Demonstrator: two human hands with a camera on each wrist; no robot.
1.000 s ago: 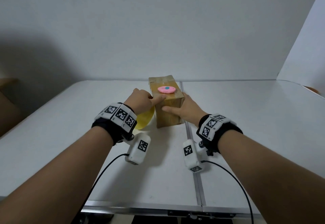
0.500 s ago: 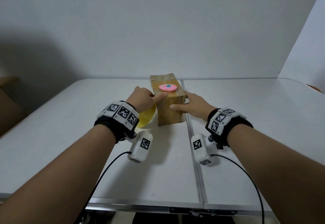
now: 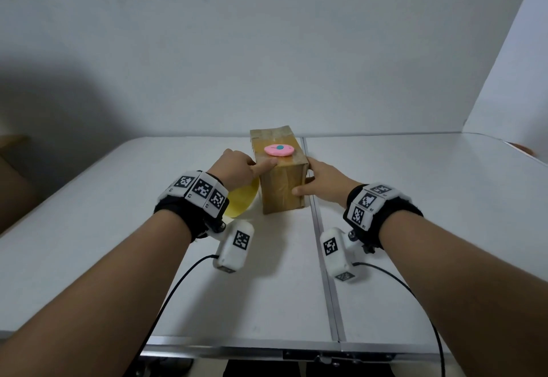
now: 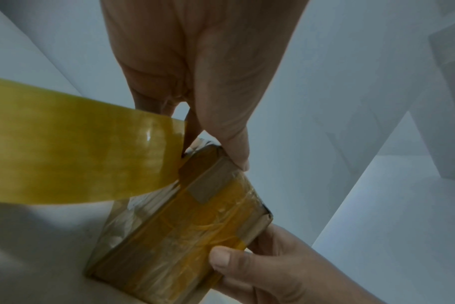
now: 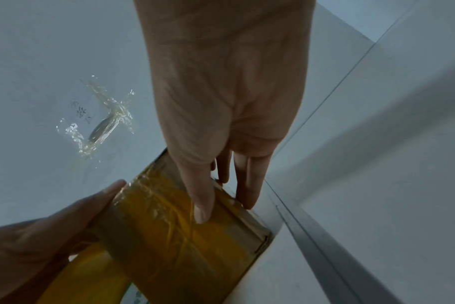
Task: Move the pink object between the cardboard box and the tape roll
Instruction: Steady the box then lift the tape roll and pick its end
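Pink object (image 3: 279, 150) with teal dot, brown box (image 3: 281, 187), yellow tape roll (image 3: 241, 201).

A bare recording set-up rather than a lived-in room: a white folding table (image 3: 415, 199) with a metal centre seam (image 3: 323, 258); plain white boards as backdrop (image 3: 267, 50); marker-tagged wristbands (image 3: 201, 188) and cabled wrist cameras (image 3: 234, 246).

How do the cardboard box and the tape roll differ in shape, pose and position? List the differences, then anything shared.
The cardboard box is a block standing upright; the tape roll is round and sits lower, left of the box. The box carries the pink object; the roll carries nothing visible. Both hands grip the box, not the roll. Both are yellowish-brown and rest on the table.
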